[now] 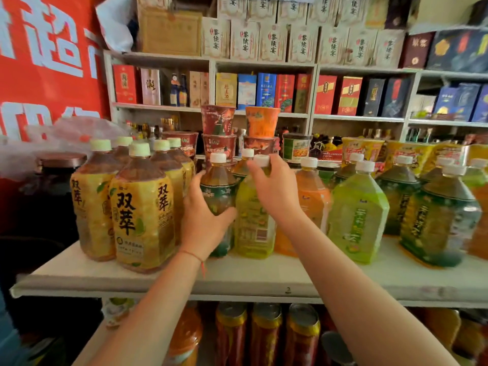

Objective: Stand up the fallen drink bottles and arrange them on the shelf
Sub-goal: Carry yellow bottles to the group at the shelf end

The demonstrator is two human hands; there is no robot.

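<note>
A white shelf [237, 276] carries upright drink bottles. My left hand [203, 217] grips the body of a dark green-labelled tea bottle [217, 186] with a white cap. Right beside it stands a yellow-green bottle [253, 228]; my right hand [274, 188] holds it at the neck, fingers curled over its white cap. An orange bottle [311, 191] stands just right of that, then a light green bottle [357, 215] and a dark green-and-yellow bottle [438, 223]. No bottle lies on its side in view.
Several yellow-labelled tea bottles [142, 207] crowd the shelf's left. Stacked noodle cups [219, 128] stand behind the bottles. Boxed goods fill the back wall shelves [264, 67]. Cans [264, 334] sit on the lower shelf. A red banner [47, 62] hangs at left.
</note>
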